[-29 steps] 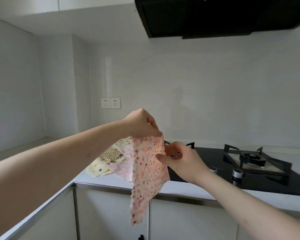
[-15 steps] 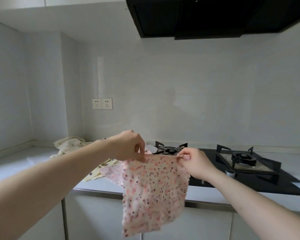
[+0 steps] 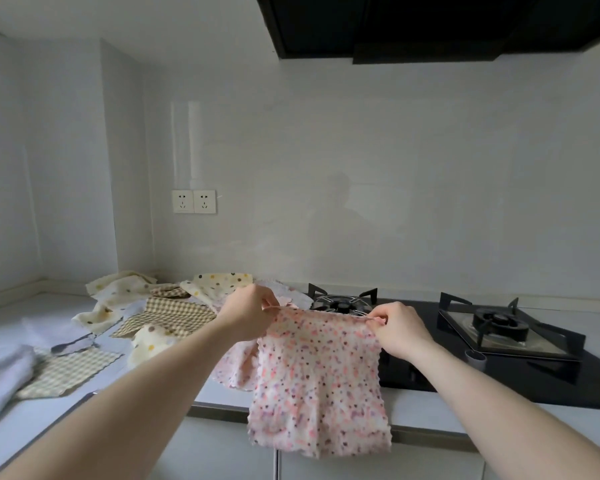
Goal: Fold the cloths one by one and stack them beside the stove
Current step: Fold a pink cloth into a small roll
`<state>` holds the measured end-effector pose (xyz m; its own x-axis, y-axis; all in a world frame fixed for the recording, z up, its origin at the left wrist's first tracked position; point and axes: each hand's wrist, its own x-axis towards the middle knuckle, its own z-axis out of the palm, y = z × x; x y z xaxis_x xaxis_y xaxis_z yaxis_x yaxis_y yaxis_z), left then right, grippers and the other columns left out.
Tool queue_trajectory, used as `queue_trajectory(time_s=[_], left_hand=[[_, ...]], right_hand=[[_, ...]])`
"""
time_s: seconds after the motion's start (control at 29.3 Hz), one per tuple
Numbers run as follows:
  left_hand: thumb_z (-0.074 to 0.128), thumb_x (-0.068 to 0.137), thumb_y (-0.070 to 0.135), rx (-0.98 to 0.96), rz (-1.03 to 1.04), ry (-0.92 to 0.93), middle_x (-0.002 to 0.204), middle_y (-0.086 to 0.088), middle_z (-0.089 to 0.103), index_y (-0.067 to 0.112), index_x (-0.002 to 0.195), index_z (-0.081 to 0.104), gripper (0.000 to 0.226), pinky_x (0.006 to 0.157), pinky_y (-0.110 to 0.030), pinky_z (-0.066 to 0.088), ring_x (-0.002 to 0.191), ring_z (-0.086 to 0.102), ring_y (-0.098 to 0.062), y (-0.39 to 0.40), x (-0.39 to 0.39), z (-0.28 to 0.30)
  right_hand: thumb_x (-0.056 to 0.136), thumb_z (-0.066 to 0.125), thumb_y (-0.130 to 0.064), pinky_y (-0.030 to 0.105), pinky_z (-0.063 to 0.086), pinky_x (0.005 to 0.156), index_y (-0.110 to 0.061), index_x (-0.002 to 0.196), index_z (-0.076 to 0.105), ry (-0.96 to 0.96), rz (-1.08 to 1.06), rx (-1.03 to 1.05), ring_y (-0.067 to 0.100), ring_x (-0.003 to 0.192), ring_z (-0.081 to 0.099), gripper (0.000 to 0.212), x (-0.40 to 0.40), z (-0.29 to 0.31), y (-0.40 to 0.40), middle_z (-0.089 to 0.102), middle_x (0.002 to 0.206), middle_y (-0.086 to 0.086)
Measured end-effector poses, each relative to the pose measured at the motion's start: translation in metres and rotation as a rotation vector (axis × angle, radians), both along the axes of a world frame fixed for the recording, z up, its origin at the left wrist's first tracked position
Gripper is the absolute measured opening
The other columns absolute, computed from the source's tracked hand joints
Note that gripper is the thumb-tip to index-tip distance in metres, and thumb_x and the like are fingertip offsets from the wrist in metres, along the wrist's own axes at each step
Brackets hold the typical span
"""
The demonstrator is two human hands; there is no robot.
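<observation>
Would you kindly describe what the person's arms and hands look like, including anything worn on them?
Both forearms are bare as far as the view shows, with no sleeves in sight. The left hand and right hand wear no gloves, and no watch, bracelet or ring shows.

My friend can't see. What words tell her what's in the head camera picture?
Two hands, left hand and right hand, pinch the top corners of a pink dotted cloth, which hangs over the counter edge. More loose cloths lie left of a black gas stove.
</observation>
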<state>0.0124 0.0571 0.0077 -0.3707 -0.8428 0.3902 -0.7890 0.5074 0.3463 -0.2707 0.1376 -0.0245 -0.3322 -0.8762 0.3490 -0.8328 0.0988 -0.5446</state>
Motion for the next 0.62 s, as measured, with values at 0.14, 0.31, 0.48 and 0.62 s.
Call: queue_trajectory(time_s=[0.14,0.31,0.48,0.62], left_hand=[[0.066,0.096,0.020,0.081,0.027,0.174,0.083,0.004,0.078,0.022,0.092,0.076,0.011,0.064,-0.028,0.062,0.062,0.074,-0.009,-0.017,-0.013,-0.009],[0.067,0.097,0.025,-0.045,0.026,0.120,0.099,0.004,0.077,0.022,0.101,0.079,0.013,0.070,-0.021,0.048,0.086,0.068,-0.012,-0.032,-0.017,-0.021],[0.070,0.096,0.025,-0.052,-0.044,0.102,0.106,0.006,0.078,0.023,0.105,0.079,0.013,0.085,-0.025,0.059,0.095,0.071,-0.006,-0.029,-0.013,-0.035],[0.069,0.097,0.025,-0.035,-0.079,0.050,0.112,0.005,0.077,0.023,0.111,0.078,0.017,0.092,-0.026,0.057,0.101,0.071,-0.009,-0.011,-0.007,-0.040]], right_hand=[[0.095,0.065,-0.021,0.027,0.055,0.073,-0.028,0.089,0.079,-0.172,-0.058,-0.098,0.013,0.081,0.072,0.017,-0.006,-0.003,-0.020,0.075,0.087,-0.010],[0.090,0.075,-0.018,0.036,0.063,0.080,-0.030,0.079,0.077,-0.345,-0.047,-0.172,0.011,0.077,0.074,0.016,-0.011,-0.009,-0.035,0.076,0.078,-0.010],[0.090,0.075,-0.020,0.013,0.047,0.074,-0.029,0.085,0.080,-0.275,-0.031,-0.168,0.000,0.086,0.067,0.011,-0.015,-0.019,-0.028,0.074,0.084,-0.014],[0.088,0.073,-0.019,0.016,0.049,0.071,-0.033,0.080,0.077,-0.159,0.015,-0.094,-0.003,0.085,0.067,0.017,-0.018,-0.028,-0.009,0.074,0.083,-0.017]])
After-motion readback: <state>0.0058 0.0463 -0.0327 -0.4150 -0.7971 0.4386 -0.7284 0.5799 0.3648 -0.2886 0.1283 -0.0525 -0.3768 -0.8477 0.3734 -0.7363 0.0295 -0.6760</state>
